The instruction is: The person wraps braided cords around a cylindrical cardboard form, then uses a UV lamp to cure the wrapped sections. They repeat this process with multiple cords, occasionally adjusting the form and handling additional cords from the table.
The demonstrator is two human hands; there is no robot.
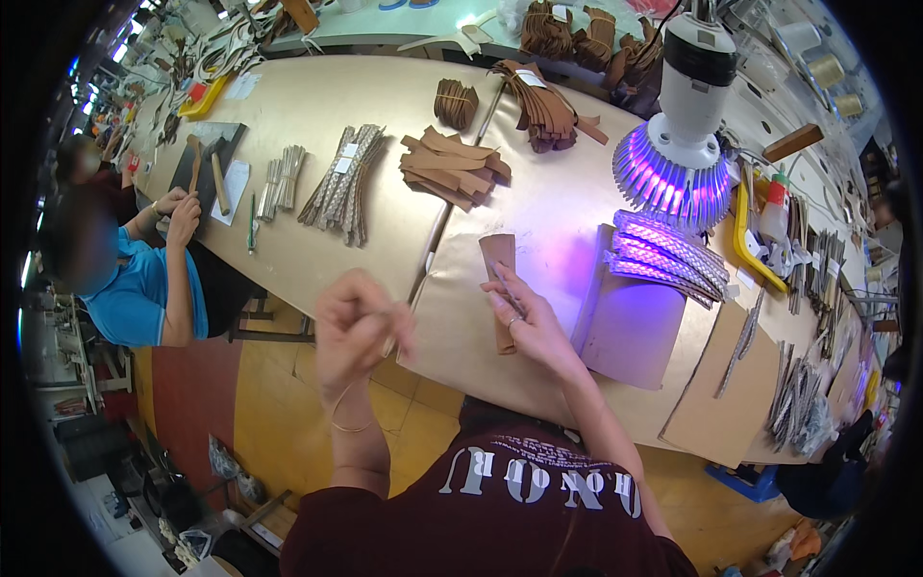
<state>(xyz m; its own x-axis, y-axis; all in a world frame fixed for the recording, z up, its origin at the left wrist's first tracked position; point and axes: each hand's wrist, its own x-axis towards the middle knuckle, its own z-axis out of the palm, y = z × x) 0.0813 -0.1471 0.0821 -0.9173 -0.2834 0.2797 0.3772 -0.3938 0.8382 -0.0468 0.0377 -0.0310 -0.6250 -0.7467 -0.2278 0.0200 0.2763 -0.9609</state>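
My left hand (pixel 358 322) is raised over the table's near edge, its fingers curled and smeared by motion, so whether anything is in them is unclear. On the table, my right hand (pixel 535 325) rests over a long, curved brown piece (pixel 497 252) that looks like leather. Between its thumb and fingers is a slim greyish strip, partly hidden by the fingers. To the right of that hand, a bundle of snakeskin-patterned strips (pixel 663 258) lies on a brown board (pixel 635 332) under a lit lamp (pixel 673 173) with a purple glow.
Loose brown strips (pixel 454 168), bundled brown strips (pixel 548 111) and patterned bundles (pixel 344 188) lie farther off on the table (pixel 385 91). A co-worker in a blue shirt (pixel 144 288) handles a wooden-handled tool at left. Cardboard (pixel 726 389) and a yellow tray (pixel 748 240) are at right.
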